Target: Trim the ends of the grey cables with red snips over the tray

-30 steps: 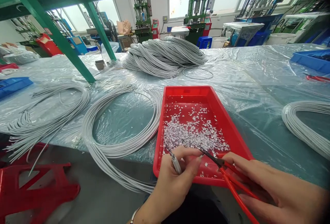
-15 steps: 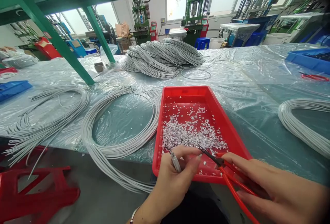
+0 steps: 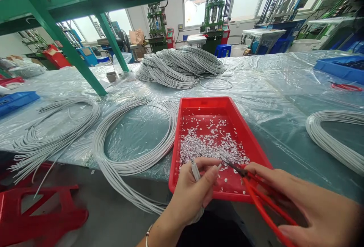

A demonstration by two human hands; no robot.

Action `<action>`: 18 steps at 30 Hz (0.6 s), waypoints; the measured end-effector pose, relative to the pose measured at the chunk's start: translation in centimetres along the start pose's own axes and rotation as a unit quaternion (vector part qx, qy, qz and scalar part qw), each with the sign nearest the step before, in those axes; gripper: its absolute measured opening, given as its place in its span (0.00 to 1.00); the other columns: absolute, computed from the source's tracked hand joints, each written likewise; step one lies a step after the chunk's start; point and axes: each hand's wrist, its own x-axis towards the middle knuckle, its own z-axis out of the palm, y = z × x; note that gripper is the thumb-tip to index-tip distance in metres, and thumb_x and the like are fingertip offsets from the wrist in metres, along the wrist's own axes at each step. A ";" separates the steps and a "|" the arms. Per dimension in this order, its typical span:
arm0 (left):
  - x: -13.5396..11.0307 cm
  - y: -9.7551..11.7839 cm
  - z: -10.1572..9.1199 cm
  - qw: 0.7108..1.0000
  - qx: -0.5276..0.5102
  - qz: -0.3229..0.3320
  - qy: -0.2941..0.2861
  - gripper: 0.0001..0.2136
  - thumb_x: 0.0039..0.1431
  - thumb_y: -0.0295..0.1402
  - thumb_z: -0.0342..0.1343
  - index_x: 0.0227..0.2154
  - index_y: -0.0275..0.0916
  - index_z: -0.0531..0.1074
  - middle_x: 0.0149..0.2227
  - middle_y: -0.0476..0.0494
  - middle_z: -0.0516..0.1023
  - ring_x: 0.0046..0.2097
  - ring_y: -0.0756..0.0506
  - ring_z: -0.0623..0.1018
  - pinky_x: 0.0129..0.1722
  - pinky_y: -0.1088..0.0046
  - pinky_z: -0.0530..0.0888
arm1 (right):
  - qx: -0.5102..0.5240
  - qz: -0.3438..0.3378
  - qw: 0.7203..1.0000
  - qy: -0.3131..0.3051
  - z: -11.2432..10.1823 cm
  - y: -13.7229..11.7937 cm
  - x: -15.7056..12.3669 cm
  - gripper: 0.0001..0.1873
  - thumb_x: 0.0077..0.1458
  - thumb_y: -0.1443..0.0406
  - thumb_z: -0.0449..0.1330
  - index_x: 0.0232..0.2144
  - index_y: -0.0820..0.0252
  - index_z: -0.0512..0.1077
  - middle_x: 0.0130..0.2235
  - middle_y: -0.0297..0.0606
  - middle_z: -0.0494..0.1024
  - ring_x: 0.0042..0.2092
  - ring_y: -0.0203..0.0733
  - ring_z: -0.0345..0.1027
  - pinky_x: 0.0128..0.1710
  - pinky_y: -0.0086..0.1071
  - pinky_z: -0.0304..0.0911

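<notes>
My left hand (image 3: 193, 190) is closed round a few grey cables (image 3: 195, 170), with one cable end pinched between thumb and forefinger. In my right hand (image 3: 287, 197) are red-handled scissors (image 3: 257, 197), whose dark blade tips meet or nearly meet that cable end. Whether the blades touch it I cannot tell. Both hands are over the near edge of a red tray (image 3: 253, 148), where silvery foil scraps (image 3: 204, 144) lie scattered. A coil of grey cable (image 3: 99, 148) rests left of the tray, its lower strands running off the table edge towards my left hand.
Behind the tray is a large heap of coiled cable (image 3: 179, 66). More cable coils lie at the left (image 3: 82, 125) and right (image 3: 321, 125). A green post (image 3: 74, 61) rises at the left. A red stool (image 3: 42, 209) stands below the table. Another red-handled tool (image 3: 345, 87) lies far right.
The scissor handles have spread wider apart in my right hand. My left hand has shifted slightly, still pinching the cable end. The whole view has tilted up a little.
</notes>
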 end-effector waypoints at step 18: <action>-0.7 0.0 0.4 0.996 0.088 0.025 0.002 0.20 0.59 0.50 0.65 0.41 0.37 0.80 0.15 0.61 0.59 0.14 0.58 0.54 0.14 0.82 0.53 | 0.013 -0.018 0.993 -0.118 -0.4 1.3 -0.4 0.31 0.67 0.46 0.53 0.69 0.35 0.61 0.59 0.38 0.80 0.56 0.63 0.76 0.54 0.52 0.75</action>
